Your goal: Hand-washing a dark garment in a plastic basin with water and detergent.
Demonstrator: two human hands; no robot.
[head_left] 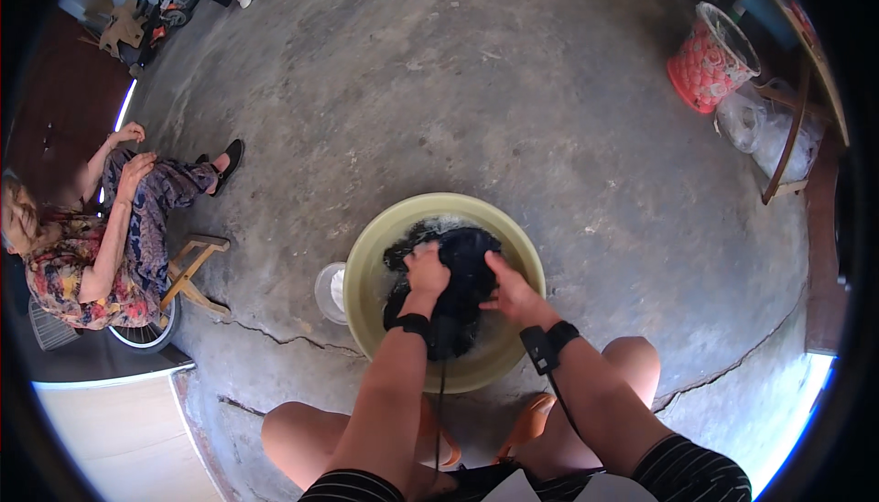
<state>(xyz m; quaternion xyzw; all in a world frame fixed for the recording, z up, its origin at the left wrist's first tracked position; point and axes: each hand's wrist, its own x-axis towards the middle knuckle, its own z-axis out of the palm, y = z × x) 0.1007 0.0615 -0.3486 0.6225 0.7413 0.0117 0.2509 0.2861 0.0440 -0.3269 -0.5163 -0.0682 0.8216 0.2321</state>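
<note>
A round yellow-green basin [537,268] stands on the floor in front of my knees, with sudsy water in it. Wet black cloth [469,253] is heaped in the water; its kind of garment cannot be made out. My left hand [428,271] presses into the left part of the cloth, slightly blurred, its fingers bent and closed on the fabric. At the heap's right edge is my right hand [515,293], palm turned inward and fingers apart, touching or very near the cloth. A dark band circles each of my wrists.
A clear bowl [329,293] with something white in it sits against the basin's left side. On the left, a person [101,245] sits by a wooden folding stool [192,273]. A red-and-white bin [710,62] and plastic bags [774,131] stand far right. Cracks run across the concrete floor.
</note>
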